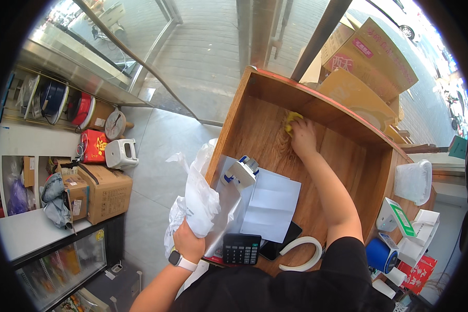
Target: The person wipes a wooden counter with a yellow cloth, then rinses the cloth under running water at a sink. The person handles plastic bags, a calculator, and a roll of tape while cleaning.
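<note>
Inside a raised-edge wooden counter [265, 113], my right hand [304, 136] presses a yellow cloth [293, 119] against the wood near the far wall. Wet-looking marks streak the surface beside the cloth. My left hand [189, 241], with a watch on its wrist, grips a bunched white plastic bag [201, 202] just outside the counter's left edge. Closer to me on the counter lie white paper sheets [271, 202], a black calculator [241, 249], a dark phone-like device [273, 249] partly covered by the paper, and a white curved band [312, 245].
A white-and-blue device [241, 173] stands by the left wall. To the right are a clear plastic tub [413, 181], a payment-code stand [397, 218] and a blue cylindrical speaker [382, 253]. Cardboard boxes [370, 58] lean beyond the far edge. A white stool [121, 153] stands left.
</note>
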